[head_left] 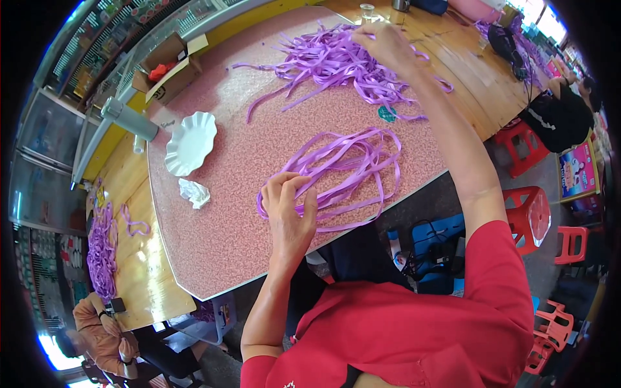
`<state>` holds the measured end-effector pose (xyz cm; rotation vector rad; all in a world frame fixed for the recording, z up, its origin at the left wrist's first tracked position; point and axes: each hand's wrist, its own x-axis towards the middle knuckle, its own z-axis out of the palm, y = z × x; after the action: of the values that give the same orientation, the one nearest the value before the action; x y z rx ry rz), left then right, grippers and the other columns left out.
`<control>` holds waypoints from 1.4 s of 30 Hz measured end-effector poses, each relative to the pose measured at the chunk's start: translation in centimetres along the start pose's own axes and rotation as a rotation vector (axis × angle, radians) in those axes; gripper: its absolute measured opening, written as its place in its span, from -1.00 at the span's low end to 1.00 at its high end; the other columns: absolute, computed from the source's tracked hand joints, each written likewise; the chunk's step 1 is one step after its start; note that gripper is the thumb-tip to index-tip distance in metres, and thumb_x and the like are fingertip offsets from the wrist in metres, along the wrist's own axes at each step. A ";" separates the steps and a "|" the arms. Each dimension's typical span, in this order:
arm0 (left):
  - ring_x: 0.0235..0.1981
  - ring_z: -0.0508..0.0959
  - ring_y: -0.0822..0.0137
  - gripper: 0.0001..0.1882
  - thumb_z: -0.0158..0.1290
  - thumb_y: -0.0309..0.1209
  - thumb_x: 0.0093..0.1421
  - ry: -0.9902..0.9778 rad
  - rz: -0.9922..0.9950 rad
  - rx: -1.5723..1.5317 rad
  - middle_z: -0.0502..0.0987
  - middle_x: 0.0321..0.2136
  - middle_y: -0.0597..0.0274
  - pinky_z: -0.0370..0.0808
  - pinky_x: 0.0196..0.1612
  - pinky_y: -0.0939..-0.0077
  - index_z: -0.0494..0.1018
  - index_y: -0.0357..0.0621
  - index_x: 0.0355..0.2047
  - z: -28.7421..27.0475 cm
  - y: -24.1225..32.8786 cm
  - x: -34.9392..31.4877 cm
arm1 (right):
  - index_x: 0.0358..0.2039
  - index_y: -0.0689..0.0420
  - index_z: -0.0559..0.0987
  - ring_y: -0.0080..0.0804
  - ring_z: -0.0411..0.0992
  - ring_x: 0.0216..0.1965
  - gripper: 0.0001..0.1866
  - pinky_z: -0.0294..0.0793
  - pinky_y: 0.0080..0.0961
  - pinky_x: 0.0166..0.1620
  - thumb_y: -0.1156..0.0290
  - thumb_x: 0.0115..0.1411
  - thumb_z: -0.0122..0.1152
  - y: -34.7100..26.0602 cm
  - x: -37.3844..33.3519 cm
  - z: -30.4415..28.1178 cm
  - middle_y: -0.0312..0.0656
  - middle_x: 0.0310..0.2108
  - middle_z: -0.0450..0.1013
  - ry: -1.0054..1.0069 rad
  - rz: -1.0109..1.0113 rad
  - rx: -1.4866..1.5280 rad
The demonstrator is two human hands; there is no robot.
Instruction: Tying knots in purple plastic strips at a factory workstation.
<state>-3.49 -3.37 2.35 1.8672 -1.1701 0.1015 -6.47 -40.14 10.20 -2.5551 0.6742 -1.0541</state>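
Long loops of purple ribbon (356,145) lie on the pink speckled table near its front edge. My left hand (289,208) is curled over the left end of these loops, its fingers bent round the strands and the thumb to their right. At the far side is a large tangled heap of purple ribbon (336,61). Above its upper right part, my right hand (387,46) is stretched out with fingers and thumb pinched together at the strands; the fingertips are partly hidden.
At left are a white scalloped plate (191,143), crumpled white tissue (194,193), a grey-green bottle (129,118) and an open cardboard box (173,68). A small clear cup (367,13) stands beyond the heap. Other people sit at lower left and far right. Red stools (527,218) stand at right.
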 end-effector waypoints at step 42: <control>-0.41 0.55 0.43 -0.76 0.05 -0.41 0.34 -0.199 -0.743 -1.551 0.58 -0.34 0.27 0.45 -0.40 0.61 0.48 -0.23 -0.04 -1.5 0.0 1.8 | 0.10 0.11 0.55 -0.63 0.44 -0.07 -0.62 0.38 -0.60 -0.06 0.35 0.28 0.24 -17.5 -18.9 3.7 -0.36 0.00 0.51 -0.417 0.789 1.582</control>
<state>-1.90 -3.50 4.13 0.7357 -0.2749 -1.1017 -10.20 -15.06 4.26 -0.9016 0.3555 -0.3665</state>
